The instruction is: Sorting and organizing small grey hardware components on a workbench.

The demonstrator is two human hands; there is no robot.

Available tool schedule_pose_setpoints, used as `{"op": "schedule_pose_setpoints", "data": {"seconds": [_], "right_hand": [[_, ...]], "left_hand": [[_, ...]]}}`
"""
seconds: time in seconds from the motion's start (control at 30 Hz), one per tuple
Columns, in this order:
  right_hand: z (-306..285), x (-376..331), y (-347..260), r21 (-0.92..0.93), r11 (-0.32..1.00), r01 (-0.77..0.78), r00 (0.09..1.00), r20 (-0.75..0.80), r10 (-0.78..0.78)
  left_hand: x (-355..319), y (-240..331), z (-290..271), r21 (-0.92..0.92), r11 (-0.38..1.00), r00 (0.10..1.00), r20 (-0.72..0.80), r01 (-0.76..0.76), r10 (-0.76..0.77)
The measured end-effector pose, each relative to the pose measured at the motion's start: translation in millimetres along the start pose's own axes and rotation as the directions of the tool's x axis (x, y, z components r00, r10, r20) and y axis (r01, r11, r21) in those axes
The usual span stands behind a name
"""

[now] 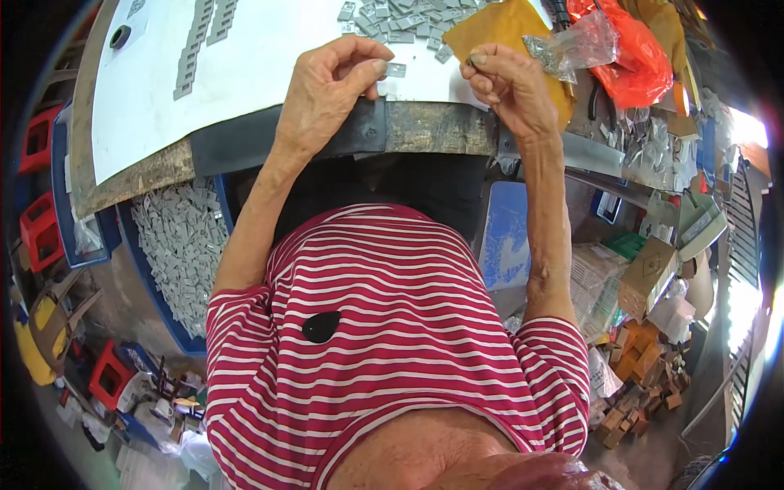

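Both hands work at the table edge: my left hand (331,86) pinches one small grey plate (396,70), my right hand (508,86) grips a tiny part. Some plates lie in rows (196,45); a loose pile (400,20) is left.

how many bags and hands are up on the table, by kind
hands: 2, left hand and right hand
orange plastic bag: 1
clear bag of small parts: 1
yellow envelope: 1
total: 5

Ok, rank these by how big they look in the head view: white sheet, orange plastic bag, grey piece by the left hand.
1. White sheet, by far the largest.
2. Orange plastic bag.
3. Grey piece beside the left hand, smallest.
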State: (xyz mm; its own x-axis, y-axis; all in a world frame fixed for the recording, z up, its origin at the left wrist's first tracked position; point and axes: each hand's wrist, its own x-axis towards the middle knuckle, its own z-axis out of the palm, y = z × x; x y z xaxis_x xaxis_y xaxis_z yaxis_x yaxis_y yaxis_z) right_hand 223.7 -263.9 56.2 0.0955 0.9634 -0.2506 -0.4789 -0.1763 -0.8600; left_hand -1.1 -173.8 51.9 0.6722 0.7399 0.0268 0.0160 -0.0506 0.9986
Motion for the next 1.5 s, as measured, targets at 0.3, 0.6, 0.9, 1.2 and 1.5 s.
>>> {"op": "schedule_pose_setpoints", "data": {"seconds": [0.3,0.6,0.9,1.2,1.5], "right_hand": [[32,2,15,-0.157,0.986,0.059,0.995,-0.072,-0.071],[50,6,27,-0.193,0.976,0.099,0.992,-0.061,-0.112],[54,7,27,-0.378,0.924,0.067,0.992,-0.072,-0.101],[52,7,26,-0.433,0.901,0.034,0.997,-0.046,-0.06],[53,7,34,-0.363,0.93,0.052,0.996,-0.05,-0.075]], "left_hand": [[2,-6,1,0.005,0.999,0.999,0.001,-0.034,0.034],[3,-9,1,0.055,0.998,0.999,-0.018,-0.029,0.03],[2,-10,2,0.176,0.978,0.993,0.044,-0.112,0.106],[0,-9,0,0.157,0.984,0.994,0.074,-0.089,0.078],[1,-10,-1,0.067,0.995,0.993,0.1,-0.07,0.063]]}}
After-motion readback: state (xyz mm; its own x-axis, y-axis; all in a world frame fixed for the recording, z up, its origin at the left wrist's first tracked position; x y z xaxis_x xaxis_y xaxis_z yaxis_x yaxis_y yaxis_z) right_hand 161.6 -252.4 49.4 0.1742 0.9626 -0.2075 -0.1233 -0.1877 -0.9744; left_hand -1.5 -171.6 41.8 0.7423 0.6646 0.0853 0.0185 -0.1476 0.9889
